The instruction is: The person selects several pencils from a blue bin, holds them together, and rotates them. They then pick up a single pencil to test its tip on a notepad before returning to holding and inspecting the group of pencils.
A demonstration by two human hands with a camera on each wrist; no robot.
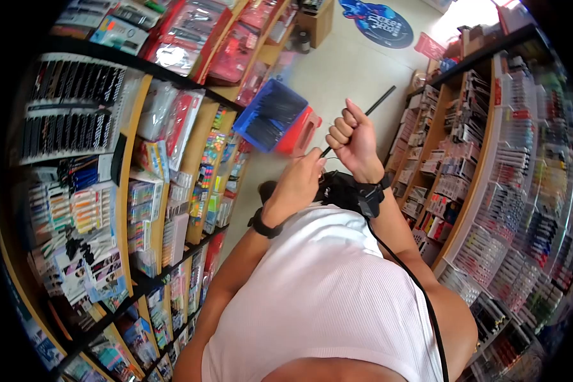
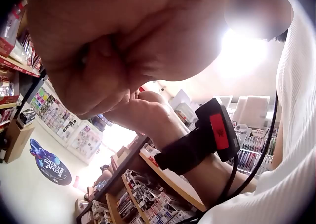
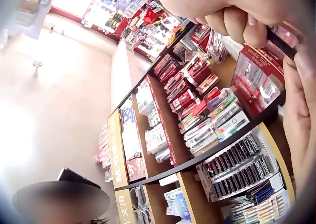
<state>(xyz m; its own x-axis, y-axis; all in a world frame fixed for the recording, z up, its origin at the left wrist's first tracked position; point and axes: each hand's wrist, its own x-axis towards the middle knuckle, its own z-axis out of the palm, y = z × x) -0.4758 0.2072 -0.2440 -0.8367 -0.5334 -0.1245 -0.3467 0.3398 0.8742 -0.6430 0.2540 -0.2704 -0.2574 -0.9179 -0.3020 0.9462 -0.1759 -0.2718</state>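
In the head view my right hand (image 1: 353, 140) is curled in a fist around a slim black stick (image 1: 381, 99), which slants up and right past the thumb. My left hand (image 1: 297, 186) sits just below and pinches the stick's lower end between thumb and fingertips. The right wrist view has the right hand (image 3: 229, 17) at the top, with a short black length of the stick (image 3: 280, 41) between it and the left fingers (image 3: 298, 105). Filling the top of the left wrist view, the left hand (image 2: 118, 51) hides the stick.
Beyond the hands is a blue bin (image 1: 239, 125) of slender black items, beside a red container (image 1: 305, 130). Stationery shelves stand close on the left (image 1: 134, 210) and right (image 1: 468, 216). A round blue floor sticker (image 1: 385, 28) lies ahead. A black cable (image 1: 404, 267) runs along the right arm.
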